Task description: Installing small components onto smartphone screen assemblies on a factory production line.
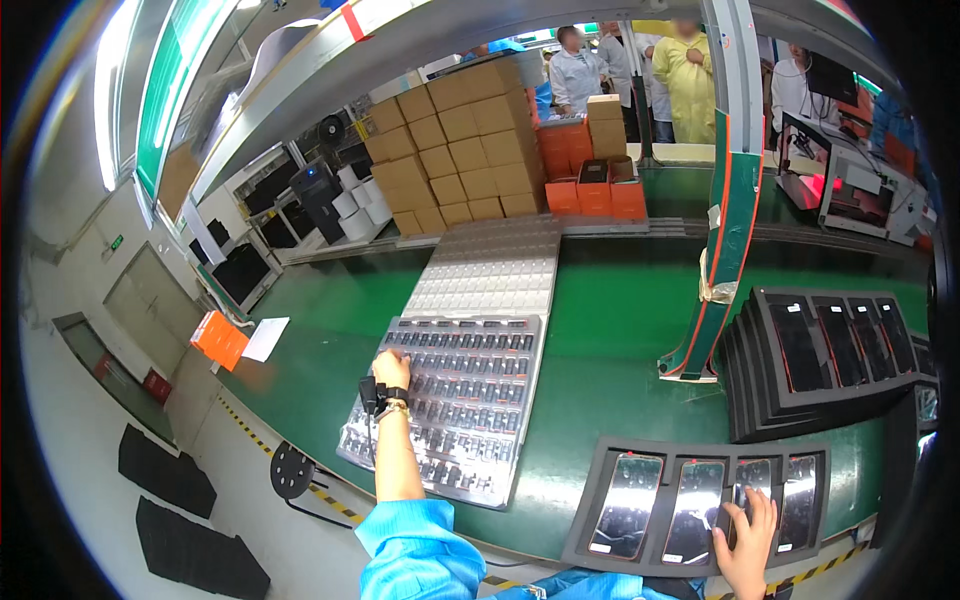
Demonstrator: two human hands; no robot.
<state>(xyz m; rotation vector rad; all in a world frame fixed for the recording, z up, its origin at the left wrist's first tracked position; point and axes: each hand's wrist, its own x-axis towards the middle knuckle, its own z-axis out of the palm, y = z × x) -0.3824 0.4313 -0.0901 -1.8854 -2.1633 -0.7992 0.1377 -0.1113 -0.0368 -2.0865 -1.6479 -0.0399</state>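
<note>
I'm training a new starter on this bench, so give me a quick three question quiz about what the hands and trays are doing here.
1. True or false: the left hand rests on the clear tray of small parts.
2. How many shiny panels lie in the dark foam tray under the right hand?
3. What colour is the bench top: A green, B grey, C white?

Key: 1 true; 2 four; 3 A.

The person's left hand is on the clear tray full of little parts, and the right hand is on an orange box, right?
Not quite. The left hand is on the clear tray of little parts, but the right hand rests on the dark foam tray holding shiny phones, not on an orange box. The head view shows it.
</note>
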